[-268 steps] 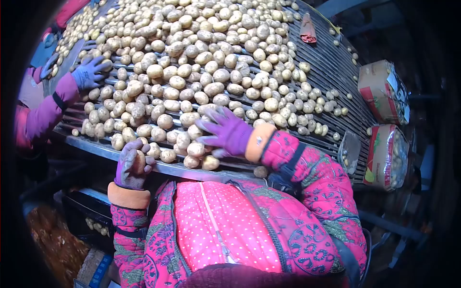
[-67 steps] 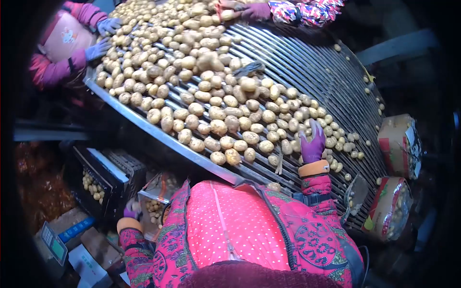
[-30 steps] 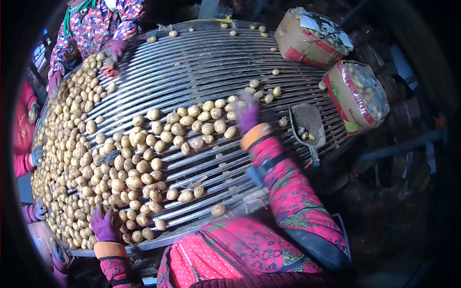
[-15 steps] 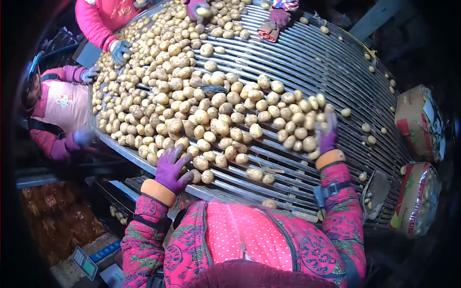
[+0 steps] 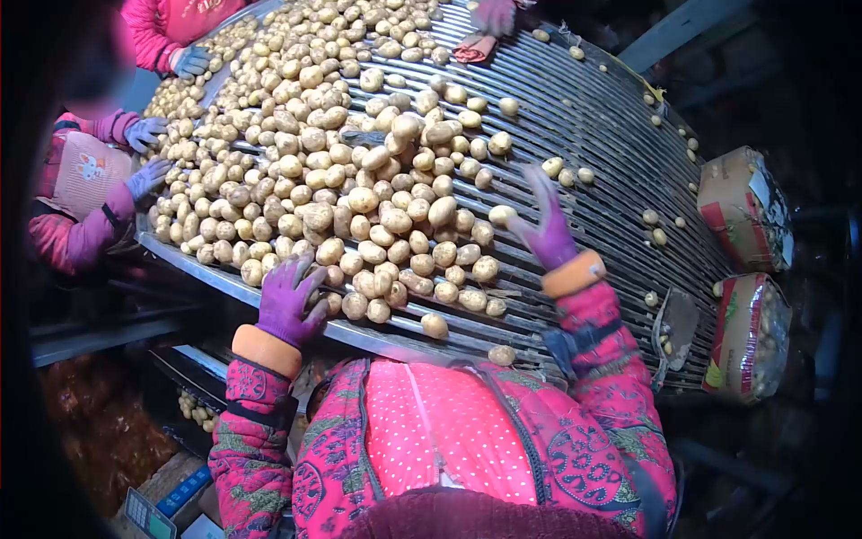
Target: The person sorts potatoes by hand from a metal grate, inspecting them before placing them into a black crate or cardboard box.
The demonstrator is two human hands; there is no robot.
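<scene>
A large heap of potatoes (image 5: 346, 171) spreads over the left and middle of a slatted metal table (image 5: 575, 126). At the table's near edge, my left hand (image 5: 289, 301) in a purple glove lies against the front potatoes, its fingers spread. My right hand (image 5: 546, 225), also gloved in purple, is over the bars to the right of the heap. Its fingers are stretched out and a little blurred, with a single potato (image 5: 503, 216) beside the thumb. A dark scrap (image 5: 364, 138) lies among the potatoes.
Two co-workers stand at the left side, with gloved hands (image 5: 148, 177) by the potatoes. Another gloved hand (image 5: 494, 16) is at the far edge, near a red cloth (image 5: 474, 48). Cardboard boxes (image 5: 732, 211) stand at right; a scoop-like container (image 5: 675, 328) sits near them.
My right hand has moved left and away from me, and the potatoes it was beside now lie closer to the heap. My left hand stays at the near edge. The whole view has shifted.
</scene>
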